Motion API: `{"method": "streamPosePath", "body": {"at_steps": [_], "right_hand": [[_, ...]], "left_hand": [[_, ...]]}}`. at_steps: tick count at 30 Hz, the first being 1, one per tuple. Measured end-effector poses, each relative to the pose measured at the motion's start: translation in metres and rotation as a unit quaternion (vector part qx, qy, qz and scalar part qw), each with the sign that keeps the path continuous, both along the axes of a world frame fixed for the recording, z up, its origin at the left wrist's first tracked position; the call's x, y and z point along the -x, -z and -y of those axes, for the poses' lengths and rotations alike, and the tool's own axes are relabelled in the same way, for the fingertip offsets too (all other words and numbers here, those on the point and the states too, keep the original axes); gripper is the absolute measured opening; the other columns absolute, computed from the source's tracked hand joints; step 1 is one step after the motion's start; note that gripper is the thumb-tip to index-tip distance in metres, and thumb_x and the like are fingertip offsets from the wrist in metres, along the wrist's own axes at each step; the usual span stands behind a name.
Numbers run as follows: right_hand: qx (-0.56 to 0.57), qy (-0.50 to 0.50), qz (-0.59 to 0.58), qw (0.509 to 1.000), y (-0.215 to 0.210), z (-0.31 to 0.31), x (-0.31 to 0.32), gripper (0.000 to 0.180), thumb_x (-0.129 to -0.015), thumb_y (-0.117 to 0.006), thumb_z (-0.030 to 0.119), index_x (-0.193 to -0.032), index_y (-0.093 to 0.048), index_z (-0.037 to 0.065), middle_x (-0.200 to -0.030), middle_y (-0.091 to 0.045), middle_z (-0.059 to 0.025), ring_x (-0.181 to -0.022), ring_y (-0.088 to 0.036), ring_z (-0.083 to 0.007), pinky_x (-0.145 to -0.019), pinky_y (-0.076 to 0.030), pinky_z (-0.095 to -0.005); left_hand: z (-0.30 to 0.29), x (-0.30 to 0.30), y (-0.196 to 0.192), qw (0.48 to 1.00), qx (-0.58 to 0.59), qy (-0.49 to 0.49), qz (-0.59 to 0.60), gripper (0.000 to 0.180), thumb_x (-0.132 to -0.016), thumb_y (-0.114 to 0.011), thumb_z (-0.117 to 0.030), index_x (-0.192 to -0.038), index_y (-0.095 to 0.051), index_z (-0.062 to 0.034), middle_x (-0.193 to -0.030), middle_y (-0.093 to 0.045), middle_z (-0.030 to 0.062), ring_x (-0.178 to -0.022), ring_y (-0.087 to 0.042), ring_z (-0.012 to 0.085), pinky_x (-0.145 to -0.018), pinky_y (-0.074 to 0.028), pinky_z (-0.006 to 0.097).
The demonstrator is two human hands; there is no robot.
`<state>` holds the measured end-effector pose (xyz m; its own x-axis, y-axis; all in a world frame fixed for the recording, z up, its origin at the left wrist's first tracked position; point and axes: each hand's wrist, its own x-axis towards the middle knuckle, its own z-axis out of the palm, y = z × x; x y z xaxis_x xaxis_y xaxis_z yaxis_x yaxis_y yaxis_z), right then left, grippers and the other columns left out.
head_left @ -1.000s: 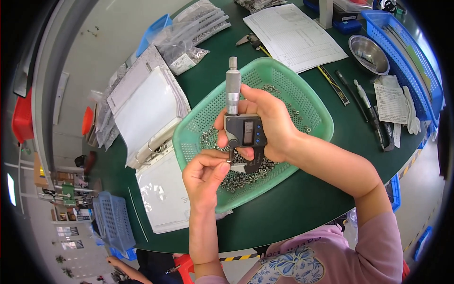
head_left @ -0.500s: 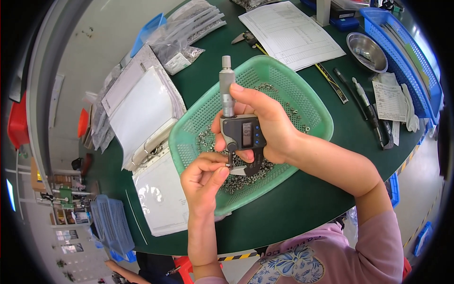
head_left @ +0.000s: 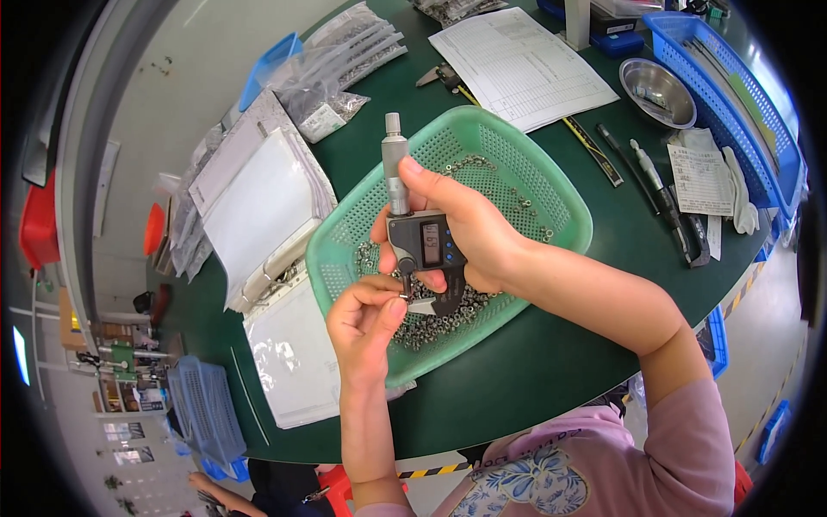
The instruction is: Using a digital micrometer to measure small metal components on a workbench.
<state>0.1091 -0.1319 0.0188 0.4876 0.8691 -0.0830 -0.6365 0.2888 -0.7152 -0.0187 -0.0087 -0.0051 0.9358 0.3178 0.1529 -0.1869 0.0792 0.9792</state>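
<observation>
My right hand [head_left: 478, 226] is closed around a digital micrometer [head_left: 403, 234], its thumb on the silver thimble at the top. The micrometer stands nearly upright in the hand, its small display facing up at me. My left hand [head_left: 360, 327] pinches a tiny metal piece [head_left: 405, 296] between thumb and forefinger at the micrometer's jaws. The fingertips hide most of that piece, and I cannot tell whether both jaws touch it. Beneath both hands is a green perforated plastic basket [head_left: 564, 211], with many small nut-like metal parts [head_left: 439, 327] lying in it.
Left of the basket lies an open ring binder [head_left: 258, 202], with bagged parts [head_left: 332, 108] behind. Printed sheets [head_left: 525, 69] partly cover a caliper [head_left: 448, 77]. At right are a steel bowl [head_left: 659, 90], a second micrometer [head_left: 655, 177], a white glove [head_left: 743, 194] and a blue basket [head_left: 732, 95].
The micrometer and both hands have shifted slightly left over the basket. The view itself has moved a little too. My grip on the micrometer and the small piece looks the same.
</observation>
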Motion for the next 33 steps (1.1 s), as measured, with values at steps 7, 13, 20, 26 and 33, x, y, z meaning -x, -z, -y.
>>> {"method": "streamPosePath", "body": {"at_steps": [7,13,20,26,33], "right_hand": [[-0.003,0.002,-0.047,0.999,-0.0010,0.0026,-0.0022,0.059,-0.086,-0.025,0.050,-0.086,-0.053,-0.002,-0.068,-0.058,-0.0133,-0.041,-0.046,-0.0163,-0.039,-0.038,-0.0248],[-0.008,-0.002,-0.049,0.999,0.0003,0.0021,-0.0028,0.058,-0.082,-0.031,0.052,-0.084,-0.054,-0.002,-0.067,-0.058,-0.0134,-0.040,-0.047,-0.0164,-0.039,-0.038,-0.0247],[0.014,0.022,-0.033,0.999,-0.0026,0.0023,-0.0013,0.056,-0.081,-0.038,0.053,-0.081,-0.055,-0.001,-0.065,-0.058,-0.0129,-0.038,-0.045,-0.0162,-0.038,-0.037,-0.0240],[-0.001,0.000,-0.054,0.999,0.0003,0.0026,-0.0009,0.056,-0.081,-0.038,0.052,-0.081,-0.055,-0.001,-0.066,-0.058,-0.0129,-0.038,-0.046,-0.0158,-0.038,-0.037,-0.0238],[0.011,-0.012,-0.023,1.000,-0.0033,0.0008,0.0007,0.057,-0.086,-0.029,0.049,-0.085,-0.054,-0.002,-0.067,-0.059,-0.0131,-0.039,-0.046,-0.0155,-0.038,-0.038,-0.0243]], "left_hand": [[0.0019,-0.0012,-0.0035,1.000,0.006,0.001,0.012,0.008,-0.075,-0.060,0.003,-0.078,-0.053,0.0003,-0.091,-0.056,0.0110,-0.076,-0.049,0.0104,-0.067,-0.039,0.021],[0.0000,-0.0014,-0.0025,1.000,-0.004,0.014,0.017,0.009,-0.075,-0.060,0.003,-0.080,-0.053,-0.0003,-0.092,-0.055,0.0115,-0.077,-0.049,0.0105,-0.068,-0.040,0.021],[-0.0006,-0.0025,-0.0006,1.000,-0.003,0.018,0.018,0.009,-0.075,-0.060,0.003,-0.081,-0.053,0.0002,-0.092,-0.055,0.0114,-0.080,-0.049,0.0117,-0.070,-0.039,0.022],[0.0021,-0.0031,-0.0015,1.000,-0.024,-0.013,0.008,0.009,-0.078,-0.059,-0.005,-0.082,-0.054,0.0013,-0.090,-0.055,0.0102,-0.079,-0.049,0.0122,-0.071,-0.038,0.024],[-0.0005,-0.0008,0.0020,0.999,-0.026,0.015,-0.044,0.010,-0.080,-0.056,-0.007,-0.080,-0.055,0.0023,-0.087,-0.055,0.0077,-0.078,-0.047,0.0109,-0.069,-0.036,0.023]]}}
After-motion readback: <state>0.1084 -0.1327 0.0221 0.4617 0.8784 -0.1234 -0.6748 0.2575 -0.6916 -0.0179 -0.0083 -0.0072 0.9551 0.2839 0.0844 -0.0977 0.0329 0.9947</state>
